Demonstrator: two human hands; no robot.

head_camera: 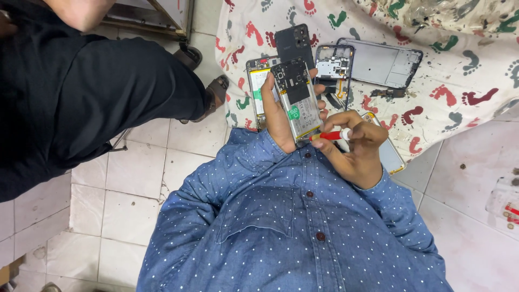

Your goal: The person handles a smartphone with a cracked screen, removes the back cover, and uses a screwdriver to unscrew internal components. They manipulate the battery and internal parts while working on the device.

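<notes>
The left hand (277, 116) wraps the edges of an opened phone (296, 100), a thin, rigid, fragile slab best held by its frame. Right of that grip, the right hand (357, 146) pinches a small red screwdriver (331, 135) at the phone's lower end.

Single head-worn view, no second camera, so no overlap. It looks steeply down the wearer's chest; blue dotted shirt (281, 227) fills the lower centre, close to the lens. Both hands sit near mid-frame at close range. Beyond them, footprint-patterned cloth (459, 70) spans the top right. White tiled floor (130, 189) left and right; another person's dark-trousered leg (92, 92) enters top left.
</notes>
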